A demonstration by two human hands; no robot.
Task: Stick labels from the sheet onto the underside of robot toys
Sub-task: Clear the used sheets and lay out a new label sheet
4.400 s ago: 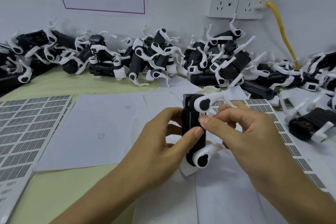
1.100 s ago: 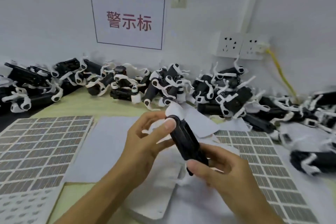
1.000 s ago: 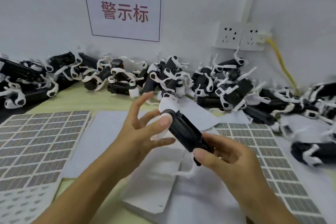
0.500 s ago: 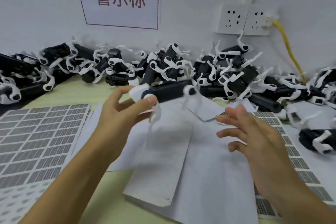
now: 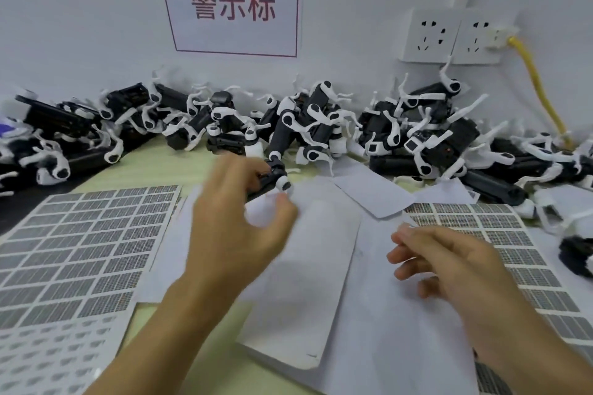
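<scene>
A black robot toy (image 5: 271, 178) with white legs lies at the front of the pile, on the edge of the white backing paper. My left hand (image 5: 237, 234) reaches out to it. Its fingertips are at the toy's near end and its thumb is spread apart below, with paper showing in the gap. The hand is blurred. My right hand (image 5: 449, 266) hovers with relaxed fingers and holds nothing, above the white paper next to the right label sheet (image 5: 500, 234). A second label sheet (image 5: 80, 250) with grey rectangular labels lies at the left.
A long heap of black and white robot toys (image 5: 321, 125) runs along the wall. Loose white backing sheets (image 5: 308, 282) overlap in the middle of the green table. Wall sockets (image 5: 449, 35) with a yellow cable (image 5: 539, 83) are at the back right. A red-lettered sign (image 5: 232, 6) hangs above.
My left hand carried the toy forward and down from mid-air to the front of the pile and spread its fingers. My right hand drew back a little toward me.
</scene>
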